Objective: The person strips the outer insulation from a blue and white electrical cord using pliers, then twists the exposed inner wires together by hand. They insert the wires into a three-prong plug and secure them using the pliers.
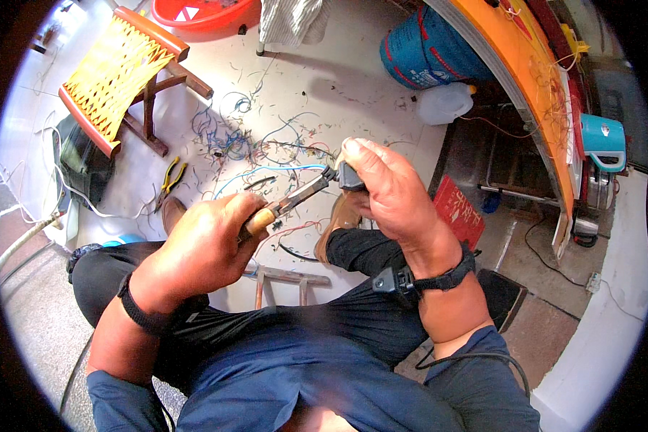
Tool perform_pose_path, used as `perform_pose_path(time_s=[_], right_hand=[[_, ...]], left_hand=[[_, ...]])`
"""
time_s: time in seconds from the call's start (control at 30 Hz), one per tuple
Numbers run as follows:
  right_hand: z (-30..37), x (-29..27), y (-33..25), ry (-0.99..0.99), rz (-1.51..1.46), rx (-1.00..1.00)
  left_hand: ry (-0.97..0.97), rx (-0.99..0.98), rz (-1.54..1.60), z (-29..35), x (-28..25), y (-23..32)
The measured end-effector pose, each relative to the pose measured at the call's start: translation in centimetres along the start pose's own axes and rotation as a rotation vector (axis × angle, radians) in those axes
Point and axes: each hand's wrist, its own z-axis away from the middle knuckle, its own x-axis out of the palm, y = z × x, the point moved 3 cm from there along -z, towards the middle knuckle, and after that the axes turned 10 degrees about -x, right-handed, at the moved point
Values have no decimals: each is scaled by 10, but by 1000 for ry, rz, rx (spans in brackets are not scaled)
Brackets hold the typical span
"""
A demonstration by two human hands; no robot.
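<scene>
My left hand is closed round a tool with a pale wooden handle and a narrow, flat metal blade. The blade slants up to the right. Its far end meets a small black part beside a black block, which my right hand grips between thumb and fingers. What kind of part the block is I cannot make out. A blue wire runs leftward from the small black part. Below it, pliers with yellow handles lie on the floor near my left shoe.
Wire scraps litter the pale floor ahead. At the far left stands a stool with a yellow woven seat, near a red basin. On the right are a blue bucket, a white jug, an orange board and a red sheet.
</scene>
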Motion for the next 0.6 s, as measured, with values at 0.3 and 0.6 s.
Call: perform_pose_path(time_s=[0.3,0.6], right_hand=[[-8,0,2,-135,6,91],[-7,6,-13,-192,774,-846]], left_hand=[[-334,-212,469,4,11,3],[-437,-303,805,5,14,-1]])
